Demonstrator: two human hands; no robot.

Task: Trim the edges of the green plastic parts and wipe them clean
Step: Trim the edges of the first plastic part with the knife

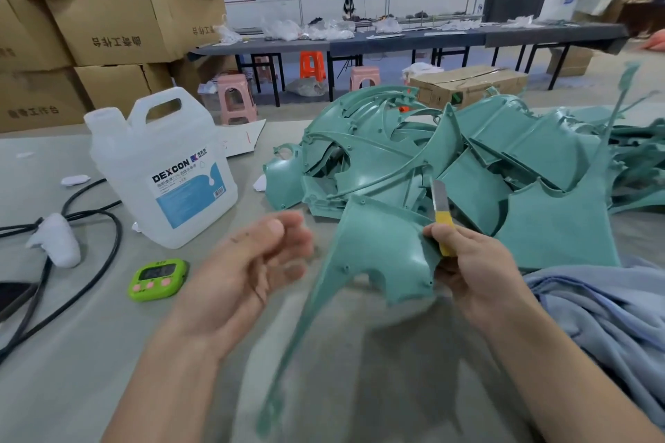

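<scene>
My right hand grips a yellow-handled utility knife, blade pointing up, and also pinches the right edge of a green plastic part. That part hangs above the table with a long thin leg reaching down to the lower left. My left hand hovers just left of it, palm up, fingers loosely curled and blurred, holding nothing. Behind them lies a big pile of green plastic parts. A blue cloth lies at the right.
A white jug of cleaning liquid stands at the left, with a green timer in front of it. Black cables and a white wad lie at far left. Cardboard boxes, stools and a long table stand behind.
</scene>
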